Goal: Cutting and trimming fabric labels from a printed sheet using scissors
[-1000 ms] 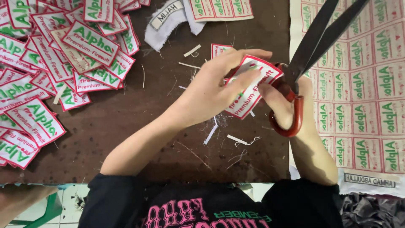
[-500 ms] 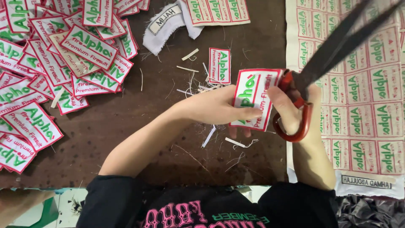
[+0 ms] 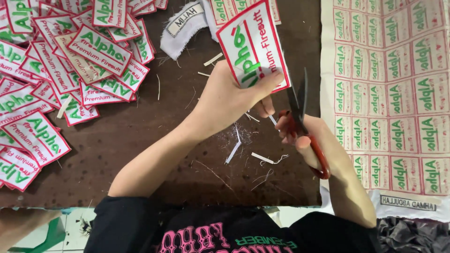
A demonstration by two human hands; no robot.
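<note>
Here, left hand (image 3: 225,100) pinches upright patch (image 3: 253,47); right hand (image 3: 307,138) apparently grips scissors (image 3: 300,117).

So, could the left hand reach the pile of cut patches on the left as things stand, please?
Probably yes: the left hand holds a patch, but bare brown table lies between it and the pile.
</note>
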